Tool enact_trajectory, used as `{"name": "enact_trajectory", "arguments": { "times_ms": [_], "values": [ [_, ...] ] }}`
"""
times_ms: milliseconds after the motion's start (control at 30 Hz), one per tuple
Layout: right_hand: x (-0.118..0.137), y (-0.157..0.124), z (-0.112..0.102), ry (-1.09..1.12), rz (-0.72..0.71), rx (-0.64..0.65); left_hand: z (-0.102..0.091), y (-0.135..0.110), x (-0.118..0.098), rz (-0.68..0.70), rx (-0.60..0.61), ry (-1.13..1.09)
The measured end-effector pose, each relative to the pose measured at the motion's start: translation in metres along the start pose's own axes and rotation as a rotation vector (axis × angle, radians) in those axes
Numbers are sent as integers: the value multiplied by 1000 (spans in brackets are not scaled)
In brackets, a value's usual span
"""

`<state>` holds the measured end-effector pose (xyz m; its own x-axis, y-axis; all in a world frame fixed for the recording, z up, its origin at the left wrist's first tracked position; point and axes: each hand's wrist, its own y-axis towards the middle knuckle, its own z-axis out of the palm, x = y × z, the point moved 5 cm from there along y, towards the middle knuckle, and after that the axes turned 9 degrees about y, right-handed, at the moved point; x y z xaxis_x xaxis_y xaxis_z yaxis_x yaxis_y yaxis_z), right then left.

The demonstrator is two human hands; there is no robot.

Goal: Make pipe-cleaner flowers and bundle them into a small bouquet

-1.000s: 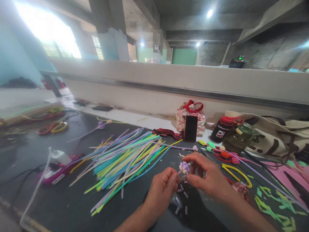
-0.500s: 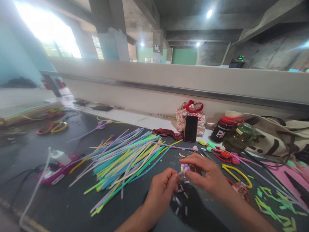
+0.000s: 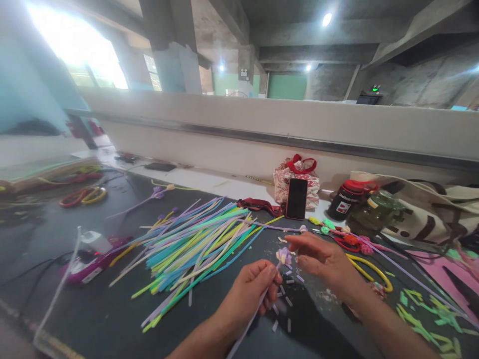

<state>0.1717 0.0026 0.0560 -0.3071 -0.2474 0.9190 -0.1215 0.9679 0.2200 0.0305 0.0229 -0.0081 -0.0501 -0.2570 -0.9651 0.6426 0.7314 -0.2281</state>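
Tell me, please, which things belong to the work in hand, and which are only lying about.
Likely in the work:
purple flower, in the left hand
loose pipe cleaners

Apparently just lying about:
phone
red-lidded bottle
patterned bag
beige tote

Flower (image 3: pixel 284 256): lilac and cream, gripped in left hand (image 3: pixel 256 289).
Head at far end; pale stem (image 3: pixel 245 329) slants near-left.

Pale stem (image 3: pixel 247 325) — partly hidden by left fingers (image 3: pixel 268 274), cut off at bottom edge.
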Motion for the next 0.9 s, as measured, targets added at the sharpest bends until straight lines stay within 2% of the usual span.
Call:
{"name": "enact_trajectory", "arguments": {
  "times_ms": [167,267,400,633,800,900],
  "values": [
    [0,-1,1,144,81,178,9,-3,3,-85,265,-236],
    [-2,-2,5,205,136,186,10,-4,5,-114,316,-268],
    [-6,-1,8,168,169,117,9,-3,6,-150,267,-203],
    [-9,0,12,143,197,97,0,2,4,-108,44,-181],
    [-10,0,0,191,243,-13,-3,4,5,-78,70,-266],
    [-9,-1,-1,170,208,-6,-3,4,7,-91,104,-290]
  ]
}}
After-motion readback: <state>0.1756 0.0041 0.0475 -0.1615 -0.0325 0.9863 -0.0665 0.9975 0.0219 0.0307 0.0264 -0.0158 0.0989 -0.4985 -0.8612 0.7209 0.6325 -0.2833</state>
